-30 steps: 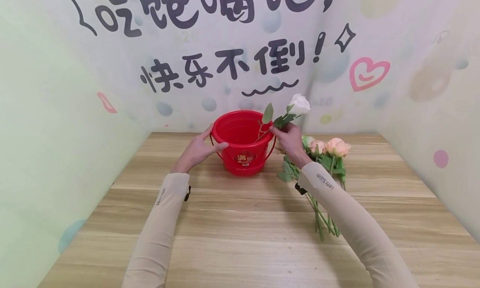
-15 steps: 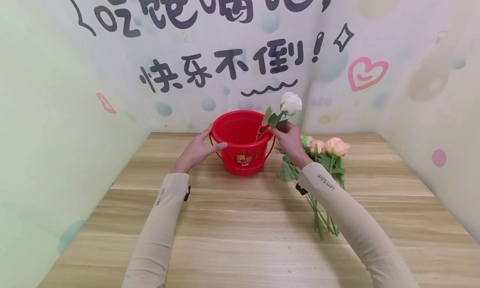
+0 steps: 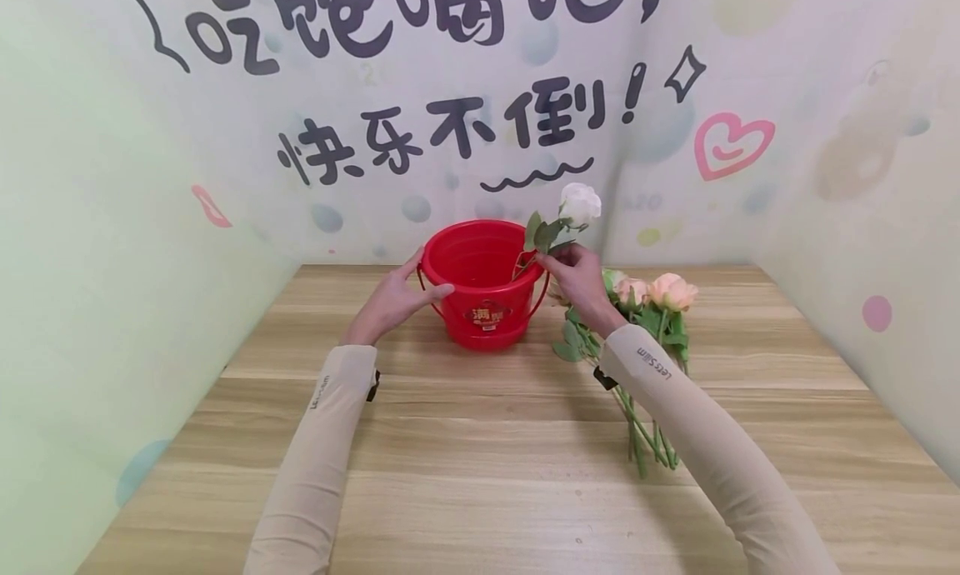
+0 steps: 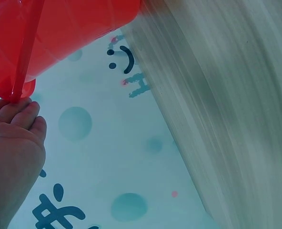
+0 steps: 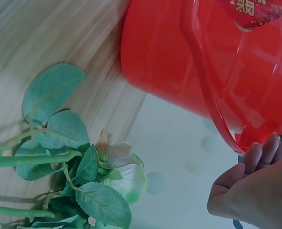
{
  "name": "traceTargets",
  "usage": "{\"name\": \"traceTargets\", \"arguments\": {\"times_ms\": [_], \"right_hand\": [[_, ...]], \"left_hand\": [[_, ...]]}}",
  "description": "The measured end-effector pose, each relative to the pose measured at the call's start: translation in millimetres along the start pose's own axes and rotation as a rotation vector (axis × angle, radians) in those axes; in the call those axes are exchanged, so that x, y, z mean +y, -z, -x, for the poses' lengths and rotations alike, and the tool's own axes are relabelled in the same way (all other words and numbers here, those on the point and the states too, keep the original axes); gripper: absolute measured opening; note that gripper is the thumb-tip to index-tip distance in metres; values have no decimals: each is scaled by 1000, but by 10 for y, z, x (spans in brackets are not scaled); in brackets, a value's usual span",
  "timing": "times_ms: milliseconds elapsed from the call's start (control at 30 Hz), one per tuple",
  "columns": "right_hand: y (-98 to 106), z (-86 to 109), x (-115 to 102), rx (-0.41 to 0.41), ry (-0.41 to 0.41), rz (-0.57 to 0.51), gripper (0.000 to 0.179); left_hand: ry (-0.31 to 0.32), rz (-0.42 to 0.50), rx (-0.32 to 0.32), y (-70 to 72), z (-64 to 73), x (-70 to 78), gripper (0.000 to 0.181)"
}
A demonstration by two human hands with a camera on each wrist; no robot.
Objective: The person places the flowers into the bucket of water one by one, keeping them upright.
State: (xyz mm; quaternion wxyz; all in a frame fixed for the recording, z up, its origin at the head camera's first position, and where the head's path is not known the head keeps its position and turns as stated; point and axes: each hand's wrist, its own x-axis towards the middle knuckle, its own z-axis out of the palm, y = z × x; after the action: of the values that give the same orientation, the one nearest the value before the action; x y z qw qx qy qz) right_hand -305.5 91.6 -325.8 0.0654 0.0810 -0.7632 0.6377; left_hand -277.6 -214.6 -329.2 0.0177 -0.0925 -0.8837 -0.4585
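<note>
Right hand pinches a leafy white rose over the round red plastic bucket, roomy mouth left of that grip; left hand spread against the rim. Bloom's head-view only.

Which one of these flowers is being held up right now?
The white rose pinched in the right hand at the rim of the red bucket; the other flowers lie on the table.
</note>
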Motion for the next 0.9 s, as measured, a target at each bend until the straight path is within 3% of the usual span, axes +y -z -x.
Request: {"name": "traceTargets", "arguments": {"times_ms": [567, 900], "right_hand": [[95, 4, 64, 1, 9, -31, 27], [259, 31, 142, -3, 3, -24, 29]], "left_hand": [[3, -16, -6, 1, -17, -22, 110], [2, -19, -6, 2, -14, -7, 110]]}}
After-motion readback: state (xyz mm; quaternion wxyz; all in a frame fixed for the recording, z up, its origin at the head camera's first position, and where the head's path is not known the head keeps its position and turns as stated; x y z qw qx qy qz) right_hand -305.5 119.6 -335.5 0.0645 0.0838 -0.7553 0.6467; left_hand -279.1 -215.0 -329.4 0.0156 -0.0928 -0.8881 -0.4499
